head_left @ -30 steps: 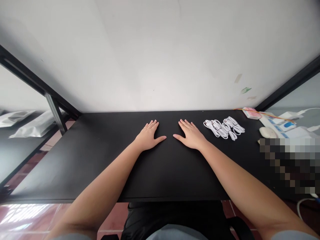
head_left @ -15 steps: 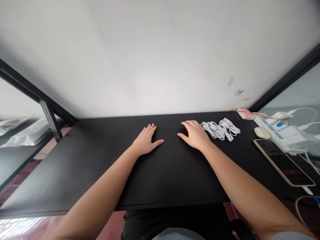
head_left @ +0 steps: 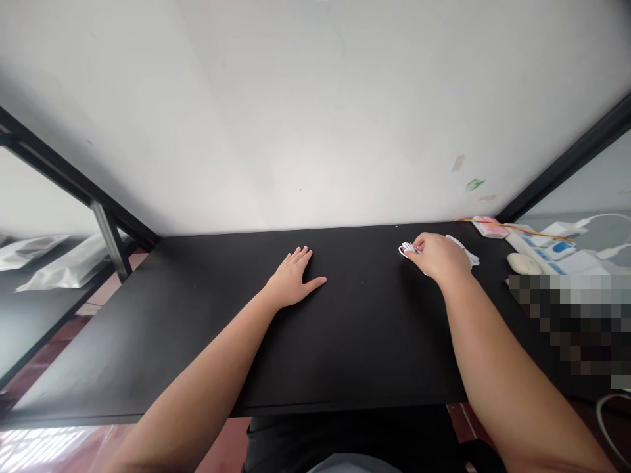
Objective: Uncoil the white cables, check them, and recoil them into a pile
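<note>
My left hand point(head_left: 293, 279) lies flat on the black table point(head_left: 197, 315), fingers stretched out and apart, holding nothing. My right hand point(head_left: 436, 257) rests on top of a bunch of coiled white cables point(head_left: 409, 249) at the back right of the table. Its fingers curl down over the cables and hide most of them. Only a loop to the left of the hand and a bit of cable to its right show. Whether the fingers grip a cable is unclear.
To the right lie a pink pack point(head_left: 490, 227), a white power strip with blue labels point(head_left: 547, 248), a cream mouse point(head_left: 525, 264) and a blurred patch. A white wall backs the table. Silver bags point(head_left: 69, 259) lie on a shelf at left.
My right hand has moved to the right from the table's middle onto the white cables and curled over them. My left hand has stayed flat in place.
</note>
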`<state>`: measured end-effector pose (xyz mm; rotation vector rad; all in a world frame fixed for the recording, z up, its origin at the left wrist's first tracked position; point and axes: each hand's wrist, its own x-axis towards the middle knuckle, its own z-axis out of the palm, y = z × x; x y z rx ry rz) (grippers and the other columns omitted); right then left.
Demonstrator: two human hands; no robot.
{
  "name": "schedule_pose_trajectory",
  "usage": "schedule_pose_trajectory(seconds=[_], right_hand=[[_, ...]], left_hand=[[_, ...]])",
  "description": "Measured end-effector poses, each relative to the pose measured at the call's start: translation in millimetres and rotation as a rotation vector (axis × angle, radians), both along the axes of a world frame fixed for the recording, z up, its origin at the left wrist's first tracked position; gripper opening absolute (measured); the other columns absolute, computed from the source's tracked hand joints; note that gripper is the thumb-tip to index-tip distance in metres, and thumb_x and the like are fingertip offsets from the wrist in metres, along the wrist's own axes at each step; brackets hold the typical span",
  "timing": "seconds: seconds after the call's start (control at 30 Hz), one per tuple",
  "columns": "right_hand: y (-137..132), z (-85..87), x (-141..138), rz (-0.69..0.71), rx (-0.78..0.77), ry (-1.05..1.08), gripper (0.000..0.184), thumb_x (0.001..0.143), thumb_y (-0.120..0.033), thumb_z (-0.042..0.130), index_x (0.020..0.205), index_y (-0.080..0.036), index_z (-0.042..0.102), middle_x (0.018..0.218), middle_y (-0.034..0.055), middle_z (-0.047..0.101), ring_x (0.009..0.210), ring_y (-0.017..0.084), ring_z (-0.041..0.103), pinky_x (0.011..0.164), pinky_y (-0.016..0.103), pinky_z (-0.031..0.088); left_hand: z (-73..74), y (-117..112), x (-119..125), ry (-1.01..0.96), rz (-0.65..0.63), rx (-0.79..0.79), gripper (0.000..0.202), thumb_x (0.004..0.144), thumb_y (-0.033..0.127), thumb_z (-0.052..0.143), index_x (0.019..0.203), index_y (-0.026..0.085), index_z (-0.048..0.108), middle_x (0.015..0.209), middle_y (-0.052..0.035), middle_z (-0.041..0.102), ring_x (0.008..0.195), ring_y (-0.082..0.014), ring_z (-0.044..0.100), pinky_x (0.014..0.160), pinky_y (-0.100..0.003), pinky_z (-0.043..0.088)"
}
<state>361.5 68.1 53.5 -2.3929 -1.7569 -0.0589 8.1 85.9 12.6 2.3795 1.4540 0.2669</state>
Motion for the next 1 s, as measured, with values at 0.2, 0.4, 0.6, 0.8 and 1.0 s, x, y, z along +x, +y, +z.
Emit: schedule_pose_trajectory(seconds=[0.2, 0.4, 0.6, 0.8, 1.0], right_hand=[[2, -5.1, -2, 0.030, -0.010, -0.051, 0.017, 0.082, -0.037, 0.067, 0.090, -0.022, 0.067, 0.102, 0.0085, 0.072, 0.087, 0.025, 0.066, 0.066, 0.034, 0.040], [1, -8.2, -7, 0.033, -0.029, -0.054, 0.014, 0.083, -0.028, 0.067, 0.095, -0.023, 0.064, 0.101, 0.0060, 0.072, 0.089, 0.023, 0.066, 0.065, 0.032, 0.035], [2, -11.7, -7, 0.071, -0.007, -0.035, 0.017, 0.080, -0.018, 0.064, 0.096, -0.024, 0.064, 0.101, 0.0057, 0.072, 0.087, 0.024, 0.065, 0.063, 0.032, 0.034], [1, -16.9, -26, 0.270, 0.255, 0.058, 0.012, 0.080, -0.016, 0.064, 0.091, -0.022, 0.065, 0.095, 0.0045, 0.070, 0.080, 0.022, 0.065, 0.069, 0.033, 0.042], [-5, -22.1, -71, 0.674, 0.485, 0.361, 0.009, 0.089, -0.016, 0.060, 0.095, -0.022, 0.065, 0.095, 0.0046, 0.069, 0.085, 0.020, 0.066, 0.079, 0.032, 0.051]], left_hand=[[0.4, 0, -1, -0.011, -0.002, -0.005, 0.091, 0.090, 0.073, 0.043, 0.157, 0.011, 0.034, 0.166, -0.0149, 0.025, 0.156, -0.0295, 0.016, 0.128, -0.046, 0.014], [-0.4, 0, -1, -0.028, -0.004, -0.003, 0.091, 0.090, 0.073, 0.044, 0.157, 0.012, 0.035, 0.166, -0.0153, 0.026, 0.156, -0.0303, 0.016, 0.128, -0.046, 0.013], [0.1, 0, -1, -0.043, -0.005, -0.006, 0.091, 0.090, 0.071, 0.047, 0.156, 0.010, 0.035, 0.166, -0.0164, 0.026, 0.156, -0.0310, 0.017, 0.127, -0.047, 0.014], [-0.1, 0, -2, -0.096, -0.001, -0.002, 0.085, 0.089, 0.066, 0.053, 0.153, 0.012, 0.041, 0.164, -0.0165, 0.030, 0.155, -0.0326, 0.020, 0.127, -0.050, 0.016], [2.6, -4, 7, -0.407, 0.089, 0.042, 0.062, 0.089, 0.054, 0.064, 0.137, 0.016, 0.059, 0.141, -0.0153, 0.061, 0.137, -0.0318, 0.052, 0.116, -0.049, 0.040]])
